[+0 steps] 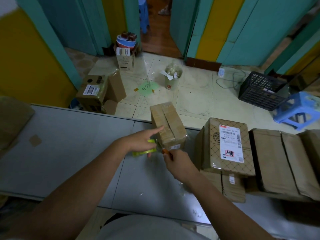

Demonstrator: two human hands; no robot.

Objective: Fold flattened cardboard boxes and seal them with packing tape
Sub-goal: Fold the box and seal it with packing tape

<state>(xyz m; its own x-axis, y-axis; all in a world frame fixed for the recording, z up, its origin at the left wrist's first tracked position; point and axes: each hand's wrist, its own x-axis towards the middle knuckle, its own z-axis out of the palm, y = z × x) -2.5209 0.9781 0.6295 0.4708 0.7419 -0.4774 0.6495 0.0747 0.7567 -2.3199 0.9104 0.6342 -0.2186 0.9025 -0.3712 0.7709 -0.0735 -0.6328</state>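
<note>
Fingers of the left hand (142, 142) are split on my feed: the index lies straight with its tip on the small cardboard box (168, 125), and the rest curl round a yellow-green tape roll (147, 151). The right hand (179, 164) pinches a small orange tool (166, 151) just below the box's near corner; I cannot tell what kind it is.

That box stands tilted on the grey table (69, 144), near its far edge, flaps closed, with clear tape shining over the seam and lower corner. To its right a labelled box (226, 144) sits on a pile of flat cardboard (232, 186), and more flattened boxes (277, 161) lean beside it.

Beyond the table, on the tiled floor (195, 99), a pale bucket (173, 80) holds crumpled paper and plastic. A black crate (259, 90) shows something white inside, too dim to name. An open carton (125, 60) by the doorway carries stacked bowls, and used cartons (97, 92) crowd the left corner. A green sheet (146, 88) lies mid-floor and a blue stool (297, 110) stands at the right, with teal-and-yellow walls behind.
</note>
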